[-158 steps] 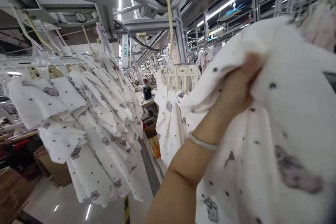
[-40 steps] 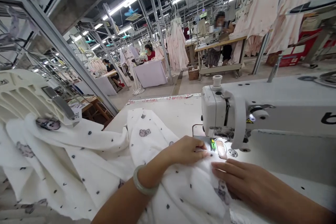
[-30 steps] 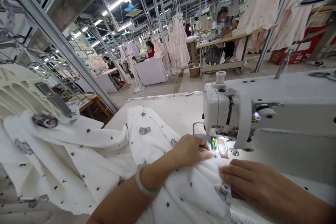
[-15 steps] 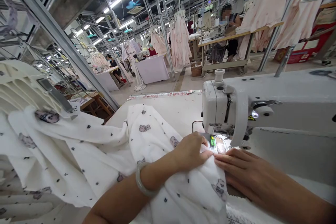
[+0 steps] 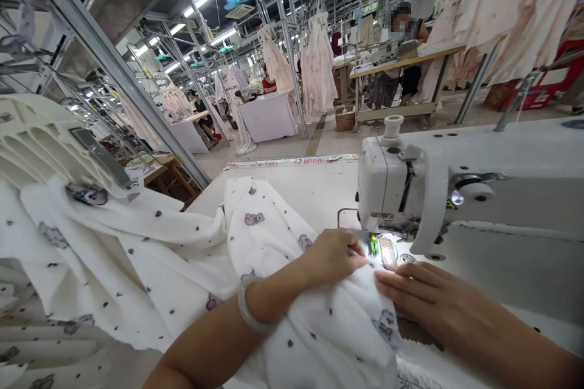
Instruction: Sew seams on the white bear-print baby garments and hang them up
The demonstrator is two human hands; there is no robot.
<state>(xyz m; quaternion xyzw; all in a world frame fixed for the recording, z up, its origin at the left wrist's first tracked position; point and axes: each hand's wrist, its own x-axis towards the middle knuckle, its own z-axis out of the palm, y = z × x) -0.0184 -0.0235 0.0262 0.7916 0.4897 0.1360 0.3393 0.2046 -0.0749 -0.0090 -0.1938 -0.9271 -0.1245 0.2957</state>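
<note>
Left hand in close, thumb and fingers pinched on the edge of the white bear-print garment, just beside the lit needle area! At four o'clock from it, the right hand, fingers side by side at the cloth; whether they grip, I can't tell. Sewing-machine head at one o'clock, garment draped over the table, and a pale hanger way out at ten!

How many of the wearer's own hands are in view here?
2: the left hand, pinching white printed fabric near the sewing machine; the right hand, touching that fabric farther right. Neither is hidden.
</note>
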